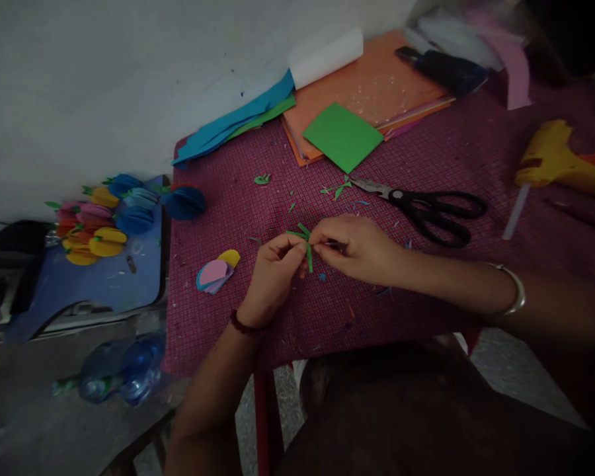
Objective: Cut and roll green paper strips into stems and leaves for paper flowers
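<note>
A small cut piece of green paper [309,256] with narrow strips is pinched between my two hands over the cloth-covered table. My left hand [276,268] grips it from the left, thumb against fingers. From the right, my right hand [354,246] pinches it at the fingertips. Black-handled scissors [421,201] lie just beyond my right hand, with green paper scraps [340,190] by their tips. Left of my left hand rests a small stack of coloured paper circles [213,274]. A green paper square [344,137] lies farther back.
Orange paper sheets [377,79] and blue paper strips [238,116] lie along the wall. A yellow glue gun [550,158] is at the right. Several coloured paper balls [106,241] sit on a blue board [94,287] at the left. Plastic bottles [141,370] lie below, beside the table.
</note>
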The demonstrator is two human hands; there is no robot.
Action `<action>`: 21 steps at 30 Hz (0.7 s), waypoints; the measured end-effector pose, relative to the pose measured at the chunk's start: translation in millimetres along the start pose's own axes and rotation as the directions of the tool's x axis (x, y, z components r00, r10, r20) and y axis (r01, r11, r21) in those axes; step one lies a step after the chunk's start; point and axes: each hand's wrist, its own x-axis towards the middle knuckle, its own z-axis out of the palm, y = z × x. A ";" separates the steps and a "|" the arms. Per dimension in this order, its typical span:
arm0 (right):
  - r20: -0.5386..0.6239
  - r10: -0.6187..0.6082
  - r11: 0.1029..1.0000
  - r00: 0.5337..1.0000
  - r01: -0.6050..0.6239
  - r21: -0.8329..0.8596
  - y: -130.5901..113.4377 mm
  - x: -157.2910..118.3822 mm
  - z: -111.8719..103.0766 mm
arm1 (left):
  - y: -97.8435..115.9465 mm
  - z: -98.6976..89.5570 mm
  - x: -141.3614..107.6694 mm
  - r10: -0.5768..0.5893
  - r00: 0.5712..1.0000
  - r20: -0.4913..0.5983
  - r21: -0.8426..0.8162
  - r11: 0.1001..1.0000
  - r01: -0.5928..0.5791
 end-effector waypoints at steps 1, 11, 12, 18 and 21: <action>0.009 0.017 0.999 1.000 -0.017 0.039 -0.3 0.9 0.0 | 0.4 -0.7 0.0 0.011 1.000 0.002 0.018 1.000 -0.011; 0.069 -0.258 0.956 0.964 0.265 -0.124 5.7 3.0 -5.3 | 7.6 -6.6 0.8 -0.222 0.954 0.200 -0.290 0.917 0.274; 0.089 -0.304 0.929 0.948 0.316 -0.191 6.5 2.7 -7.1 | 7.3 -7.2 1.3 -0.231 0.948 0.217 -0.312 0.904 0.292; 0.132 -0.314 0.907 0.940 0.338 -0.251 5.6 3.8 -11.4 | 3.1 -7.8 1.9 -0.185 0.965 0.186 -0.199 0.955 0.221; 0.076 -0.156 0.981 0.985 0.164 -0.102 3.5 5.6 -10.0 | 7.5 -7.2 -1.2 -0.033 0.996 0.085 0.022 0.999 0.031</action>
